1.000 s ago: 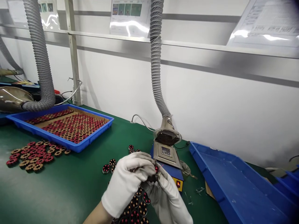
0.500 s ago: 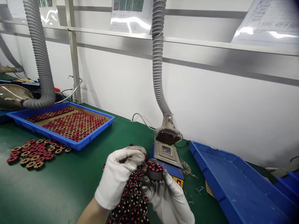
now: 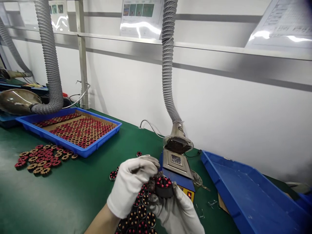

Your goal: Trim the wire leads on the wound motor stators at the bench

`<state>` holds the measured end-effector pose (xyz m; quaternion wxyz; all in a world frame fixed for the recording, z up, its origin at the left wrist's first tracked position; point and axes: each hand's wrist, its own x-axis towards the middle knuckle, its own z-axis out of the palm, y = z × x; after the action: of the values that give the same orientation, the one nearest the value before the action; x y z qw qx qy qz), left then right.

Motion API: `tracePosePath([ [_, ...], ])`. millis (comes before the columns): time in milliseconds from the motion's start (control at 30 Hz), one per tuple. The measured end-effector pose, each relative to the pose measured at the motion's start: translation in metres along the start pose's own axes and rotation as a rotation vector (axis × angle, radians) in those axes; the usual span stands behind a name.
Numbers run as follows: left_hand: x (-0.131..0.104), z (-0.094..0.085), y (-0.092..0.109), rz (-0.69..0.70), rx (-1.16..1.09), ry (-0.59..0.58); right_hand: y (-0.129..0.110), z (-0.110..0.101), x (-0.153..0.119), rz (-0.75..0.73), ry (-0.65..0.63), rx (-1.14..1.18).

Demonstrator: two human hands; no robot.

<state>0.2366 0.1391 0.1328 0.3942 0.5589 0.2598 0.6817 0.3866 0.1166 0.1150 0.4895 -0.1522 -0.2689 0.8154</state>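
Note:
My right hand [image 3: 179,208], in a white glove with dark-stained fingertips, holds a round motor stator [image 3: 163,187] with red windings in a black ring, tilted toward me. Its fingers and thumb grip the rim from both sides. My left hand [image 3: 135,182], gloved too, is just above and left of it with fingers curled and pinched together. Whatever lies between those fingertips is too small or hidden to make out. Under my hands, several similar black-ringed stators [image 3: 142,211] with red or copper windings cover the green table, partly hidden by the gloves.
A blue heating plate [image 3: 179,169] sits beneath a fume hose [image 3: 168,65]. To its right is a blue tray [image 3: 253,195]. At left, another blue tray [image 3: 84,152] holds rows of stators, with a loose pile [image 3: 44,159] in front. Clear scraps [image 3: 212,203] lie near the heater.
The view has shifted slightly left, so the surroundings appear farther right. The stator stays in my right hand, turned a little, with my left hand still pinched beside it.

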Motion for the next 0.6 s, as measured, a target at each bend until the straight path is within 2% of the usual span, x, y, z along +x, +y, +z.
tracePosePath([
  [67,0.0,-0.002,0.006,-0.046,-0.006,0.079,-0.002,0.003,-0.002,-0.008,0.009,0.013],
  [100,0.0,-0.002,0.009,-0.102,0.026,0.057,-0.003,0.005,-0.002,-0.017,0.018,0.027],
  [200,0.002,0.002,0.019,-0.301,0.126,-0.157,-0.007,0.012,-0.003,-0.053,0.06,0.042],
  [233,0.002,0.004,0.02,-0.328,0.122,-0.208,-0.007,0.012,-0.003,-0.06,0.074,0.033],
  [300,0.001,0.01,0.02,-0.303,0.057,-0.231,-0.006,0.011,-0.003,-0.069,0.103,-0.008],
  [433,-0.004,0.012,0.015,-0.223,-0.074,-0.152,-0.003,0.001,-0.004,-0.093,0.146,-0.059],
  [567,-0.005,0.0,0.014,-0.113,-0.135,0.059,-0.001,-0.008,-0.005,-0.066,0.124,-0.046],
  [600,-0.005,-0.002,0.015,-0.129,-0.117,0.069,-0.001,-0.01,-0.005,-0.07,0.118,-0.049],
])
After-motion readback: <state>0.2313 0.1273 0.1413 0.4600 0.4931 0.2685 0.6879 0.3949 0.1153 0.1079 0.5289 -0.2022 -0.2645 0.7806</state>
